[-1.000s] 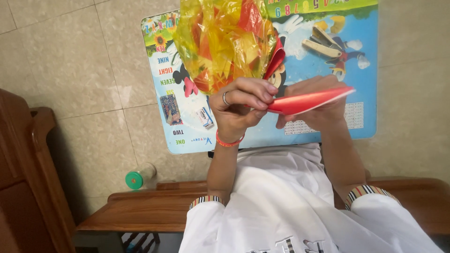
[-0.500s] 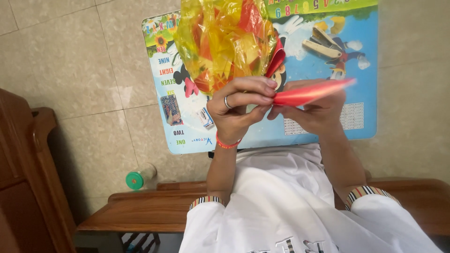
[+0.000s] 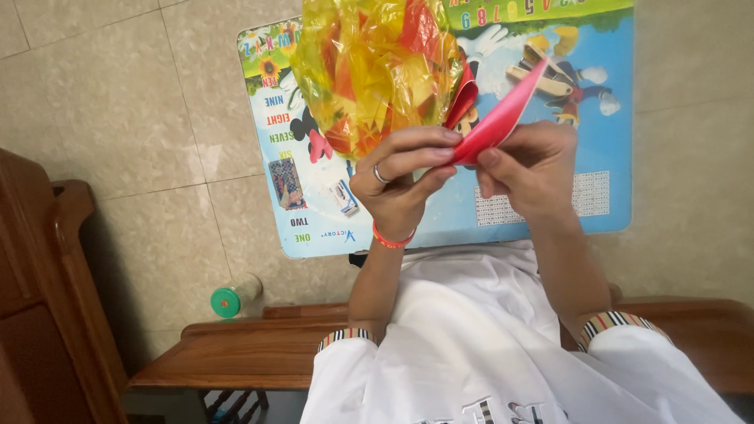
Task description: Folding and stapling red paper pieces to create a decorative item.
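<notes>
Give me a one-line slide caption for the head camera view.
Both hands, left hand and right hand, pinch a folded red paper above a small picture table.

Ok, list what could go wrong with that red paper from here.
1. The red paper is pinched only at its lower end between the left hand and right hand; the free end sticks up, so a hard pull may tear or crease it.
2. The yellow plastic bag of paper pieces sits right behind the hands and might get knocked off the small blue table.
</notes>
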